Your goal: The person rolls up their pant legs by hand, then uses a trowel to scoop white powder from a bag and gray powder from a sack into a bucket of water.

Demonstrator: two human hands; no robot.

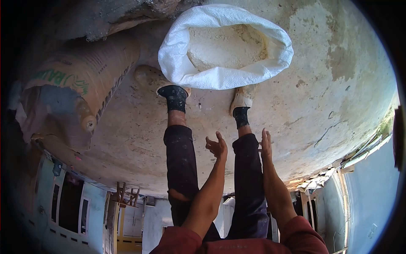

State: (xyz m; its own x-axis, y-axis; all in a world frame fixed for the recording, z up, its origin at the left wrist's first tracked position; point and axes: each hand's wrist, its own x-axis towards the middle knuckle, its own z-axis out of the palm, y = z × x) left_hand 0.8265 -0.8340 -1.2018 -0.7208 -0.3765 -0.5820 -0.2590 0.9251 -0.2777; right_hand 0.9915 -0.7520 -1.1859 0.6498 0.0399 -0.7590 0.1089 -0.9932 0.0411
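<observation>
My left hand (216,147) hangs in the air between my legs, fingers apart and somewhat curled, holding nothing. My right hand (265,145) is beside my right lower leg, seen edge-on with its fingers stretched out, also without anything in it. Beyond my feet stands a white woven sack (171,57), its rim rolled outward around a wide mouth. Pale, off-white powder (228,46) fills the part of it that I can see. Both hands are apart from the sack.
A brown paper bag (105,63) with green and dark print lies torn at the left. Rough rock or masonry (127,17) juts in at the upper left. Stained, cracked concrete floor (308,106) surrounds my dusty shoes (244,96). A wooden stool (127,194) stands behind me.
</observation>
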